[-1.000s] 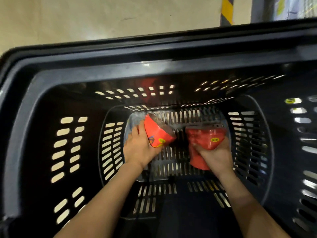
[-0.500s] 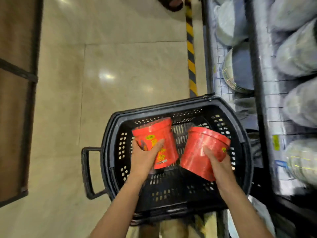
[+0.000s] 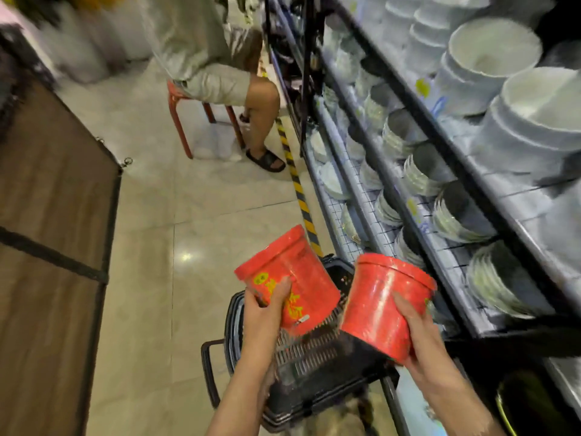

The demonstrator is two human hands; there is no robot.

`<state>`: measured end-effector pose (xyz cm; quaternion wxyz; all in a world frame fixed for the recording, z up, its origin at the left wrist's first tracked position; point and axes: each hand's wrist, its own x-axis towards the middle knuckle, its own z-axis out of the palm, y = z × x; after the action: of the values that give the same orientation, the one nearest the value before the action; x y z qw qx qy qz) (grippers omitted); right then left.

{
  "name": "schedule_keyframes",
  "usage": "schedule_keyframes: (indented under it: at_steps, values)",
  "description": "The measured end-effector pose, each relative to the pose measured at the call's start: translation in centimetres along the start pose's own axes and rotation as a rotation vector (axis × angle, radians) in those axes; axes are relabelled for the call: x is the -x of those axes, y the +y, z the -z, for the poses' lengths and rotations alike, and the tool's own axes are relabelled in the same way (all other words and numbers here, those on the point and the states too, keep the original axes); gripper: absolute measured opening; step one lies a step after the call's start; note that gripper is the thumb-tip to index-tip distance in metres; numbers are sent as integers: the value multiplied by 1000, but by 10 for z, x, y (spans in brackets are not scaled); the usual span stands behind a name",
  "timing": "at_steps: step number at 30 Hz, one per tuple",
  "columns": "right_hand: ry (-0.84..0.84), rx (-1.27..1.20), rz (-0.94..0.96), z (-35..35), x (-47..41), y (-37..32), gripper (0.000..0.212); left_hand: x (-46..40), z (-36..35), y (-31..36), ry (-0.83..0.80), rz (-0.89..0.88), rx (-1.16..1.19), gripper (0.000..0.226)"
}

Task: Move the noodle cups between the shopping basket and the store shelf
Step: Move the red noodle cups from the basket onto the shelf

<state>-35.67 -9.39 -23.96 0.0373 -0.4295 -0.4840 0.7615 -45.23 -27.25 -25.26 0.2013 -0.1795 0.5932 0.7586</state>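
2 red noodle cups sit low in the frame above the black basket (image 3: pixel 301 366): left hand (image 3: pixel 262 313) grips the left cup (image 3: pixel 292 278), right hand (image 3: pixel 421 338) clasps the right cup (image 3: pixel 383 300) (tilted), shelf (image 3: pixel 440 158) at right.

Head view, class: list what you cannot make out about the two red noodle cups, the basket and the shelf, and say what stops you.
- Left noodle cup: yellow label print unreadable, blurred and partly covered by left hand fingers.
- Right noodle cup: far side hidden by its own body; base covered by right hand.
- Shopping basket: inside mostly hidden behind both cups and arms.
- Store shelf: price tags too small and blurred; cut off by the right edge.
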Motion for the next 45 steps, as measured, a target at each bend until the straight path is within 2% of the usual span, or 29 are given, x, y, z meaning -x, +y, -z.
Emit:
schedule_keyframes:
  at_steps: [2, 5, 7, 12, 14, 16, 18, 23, 25, 27, 28, 30, 32, 34, 36, 41, 45]
  values:
    - [-6, -63, 44, 0, 26, -5, 50, 19, 1, 19, -67, -22, 27, 86]
    - [3, -137, 109, -6, 62, -4, 74, 43, 4, 44, -183, -58, 14, 70]
    - [60, -192, 168, -12, 85, 0, 84, 57, 7, 58, -276, -77, -4, 68]
    - [263, -456, 286, -21, 146, 15, 63, 91, 13, 77, -483, -63, -21, 67]
    - [313, -541, 310, -19, 171, 23, 64, 103, 14, 75, -567, -12, -13, 68]
    - [388, -569, 349, -12, 192, 34, 74, 113, 13, 71, -650, 45, -23, 84]
    - [477, -564, 388, -1, 209, 47, 93, 125, 9, 64, -716, 82, -62, 101]
    - [632, -586, 462, 28, 253, 68, 128, 163, -19, 48, -864, 188, -17, 86]
    - [663, -594, 496, 41, 271, 75, 122, 187, -30, 45, -924, 198, -1, 82]
    - [705, -598, 530, 55, 288, 81, 106, 214, -39, 42, -976, 215, -9, 75]
    - [732, -599, 539, 63, 296, 84, 105, 226, -43, 40, -991, 205, -6, 64]
    - [767, -592, 542, 80, 309, 87, 118, 249, -53, 36, -1042, 169, -42, 48]
    - [784, -588, 554, 97, 323, 89, 129, 268, -67, 31, -1106, 119, -91, 55]
    - [797, -563, 598, 115, 336, 89, 131, 289, -80, 28, -1150, 42, -97, 56]
    - [813, -516, 656, 131, 348, 85, 125, 312, -94, 29, -1209, -22, -84, 50]
    - [854, -380, 734, 173, 371, 66, 99, 365, -133, 39, -1267, -188, -63, 58]
    - [921, -179, 772, 203, 380, 44, 116, 396, -166, 48, -1302, -330, -54, 73]
